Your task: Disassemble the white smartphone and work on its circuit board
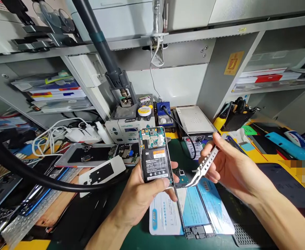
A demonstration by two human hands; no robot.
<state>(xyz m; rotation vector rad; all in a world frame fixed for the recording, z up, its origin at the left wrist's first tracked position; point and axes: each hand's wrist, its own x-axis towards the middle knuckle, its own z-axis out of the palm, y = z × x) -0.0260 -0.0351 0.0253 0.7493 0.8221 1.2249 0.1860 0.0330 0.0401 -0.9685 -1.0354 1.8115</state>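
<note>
My left hand (142, 189) is closed around an opened smartphone (156, 161), thumb across its lower end. The phone's black battery and the green circuit board above it lie exposed, facing me. In my right hand (228, 166) I pinch a pair of perforated metal tweezers (206, 164), their curved tips pointing down and left, apart from the phone. Beneath the tips lies a thin black phone frame (202, 198), which rests on a blue and white card (165, 215). Part of that frame's upper end is hidden behind my left fingers.
A hot-air station (128, 126) and a soldering unit (165, 114) stand at the back. A thick black hose (71, 185) curves across the left side. Disassembled phones and a white back cover (102, 173) lie to the left. A tool holder (238, 114) stands back right.
</note>
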